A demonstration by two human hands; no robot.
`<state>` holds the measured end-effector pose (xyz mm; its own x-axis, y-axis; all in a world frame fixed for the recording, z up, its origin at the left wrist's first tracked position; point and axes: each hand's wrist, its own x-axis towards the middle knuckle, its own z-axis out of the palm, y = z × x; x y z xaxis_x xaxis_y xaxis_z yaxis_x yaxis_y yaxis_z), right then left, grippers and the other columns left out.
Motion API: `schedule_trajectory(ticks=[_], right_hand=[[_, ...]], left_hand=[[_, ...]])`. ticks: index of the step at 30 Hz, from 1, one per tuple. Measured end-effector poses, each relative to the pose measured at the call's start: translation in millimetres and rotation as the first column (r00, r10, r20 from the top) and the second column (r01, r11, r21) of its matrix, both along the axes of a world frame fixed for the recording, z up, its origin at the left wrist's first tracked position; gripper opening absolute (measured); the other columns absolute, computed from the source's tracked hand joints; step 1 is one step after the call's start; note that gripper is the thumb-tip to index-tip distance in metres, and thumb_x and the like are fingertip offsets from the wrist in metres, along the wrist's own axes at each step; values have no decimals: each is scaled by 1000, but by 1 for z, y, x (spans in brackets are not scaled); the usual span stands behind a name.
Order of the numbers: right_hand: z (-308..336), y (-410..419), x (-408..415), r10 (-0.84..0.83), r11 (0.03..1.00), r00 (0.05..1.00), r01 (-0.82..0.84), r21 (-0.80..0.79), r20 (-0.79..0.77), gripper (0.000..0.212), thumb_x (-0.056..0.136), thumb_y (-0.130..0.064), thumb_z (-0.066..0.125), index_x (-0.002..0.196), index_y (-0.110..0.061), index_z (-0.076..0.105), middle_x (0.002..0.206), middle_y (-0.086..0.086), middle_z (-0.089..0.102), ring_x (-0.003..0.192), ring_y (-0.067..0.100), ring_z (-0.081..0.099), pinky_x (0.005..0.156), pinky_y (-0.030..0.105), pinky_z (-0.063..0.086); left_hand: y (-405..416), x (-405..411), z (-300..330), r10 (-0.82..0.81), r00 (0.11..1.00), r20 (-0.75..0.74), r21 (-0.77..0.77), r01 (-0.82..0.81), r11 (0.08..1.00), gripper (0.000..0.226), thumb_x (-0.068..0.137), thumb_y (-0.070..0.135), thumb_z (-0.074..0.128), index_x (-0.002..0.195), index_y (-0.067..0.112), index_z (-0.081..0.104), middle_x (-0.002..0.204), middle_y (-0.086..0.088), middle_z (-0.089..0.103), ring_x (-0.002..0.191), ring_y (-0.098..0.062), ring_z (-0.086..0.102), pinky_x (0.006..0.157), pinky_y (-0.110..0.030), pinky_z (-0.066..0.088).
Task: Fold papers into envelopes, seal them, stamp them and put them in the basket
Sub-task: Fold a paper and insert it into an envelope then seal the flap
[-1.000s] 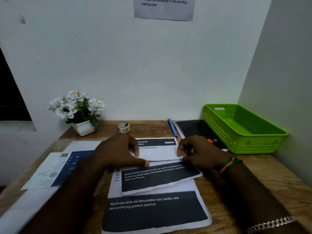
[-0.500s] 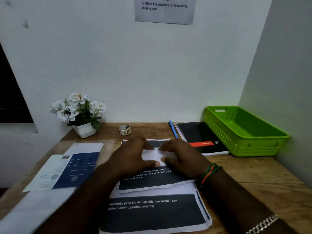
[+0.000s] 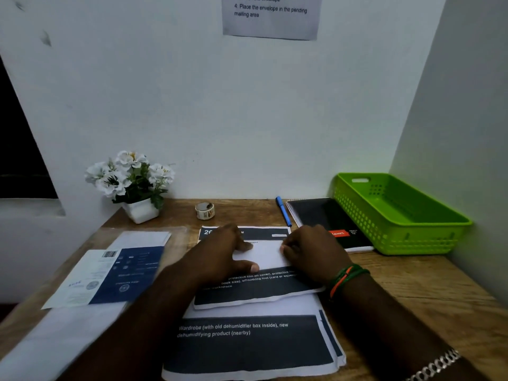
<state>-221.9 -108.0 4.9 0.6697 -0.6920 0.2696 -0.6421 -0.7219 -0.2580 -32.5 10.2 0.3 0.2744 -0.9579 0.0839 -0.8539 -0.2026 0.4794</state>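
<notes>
A folded sheet of paper (image 3: 261,281) with dark printed bands is laid on the wooden desk (image 3: 412,281), on top of a stack of printed sheets (image 3: 247,345) whose near end reaches toward the viewer. The folded sheet is pressed down by both hands. The left hand (image 3: 222,254) is spread flat on the left part of the folded sheet, fingers fairly straight and the thumb stretched along the crease toward the middle. The right hand (image 3: 310,251) is set on the right part of the folded sheet, its fingers bent with the tips pressed onto the white flap; whether the edge is pinched cannot be told. Green and orange bands are worn on the right wrist. A green basket (image 3: 428,218) is placed to the right of the folded sheet, against the side wall, well apart from it. Between the basket and the folded sheet a black notebook (image 3: 324,218) is laid, with a blue pen (image 3: 283,211) just beside its left edge. Beyond the folded sheet, near the back wall, a small roll of stickers (image 3: 204,210) is stood, and a white pot of white flowers (image 3: 132,182) further left. To the left of the folded sheet a blue and white leaflet (image 3: 110,276) is laid over pale envelopes (image 3: 143,239).
</notes>
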Motion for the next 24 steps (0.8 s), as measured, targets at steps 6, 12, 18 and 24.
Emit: schedule_trajectory(ticks=[6,12,18,24], right_hand=[[0,6,7,-72,996,997,71,-56,-21,31,86,-52,66,94,-24,78,99,6,73,100,25,63,84,34,52],[3,9,8,-94,994,995,93,-55,-27,32,83,-53,71,98,-25,76,104,8,69,103,26,64,87,34,53],[2,8,8,-96,995,995,94,-36,-38,35,81,-57,69,91,-24,77,96,5,73,100,25,65,84,35,54],[1,7,6,-95,995,995,95,-22,-19,34,80,-56,70,92,-25,77,97,4,74,100,24,65,85,35,54]], left_hand=[[-1,-4,0,-19,996,87,18,18,1000,56,84,55,76,125,22,57,131,3,58,121,-13,55,102,-36,47],[-8,-25,-1,-101,927,362,90,74,993,46,101,52,50,134,20,57,137,-3,43,126,-24,41,107,-43,39],[11,1,22,-6,954,301,227,-65,972,56,95,56,61,143,27,57,144,-6,46,133,-25,46,111,-42,41],[24,30,32,233,941,245,266,-296,917,46,80,61,77,106,24,70,119,-1,67,108,-21,63,96,-40,53]])
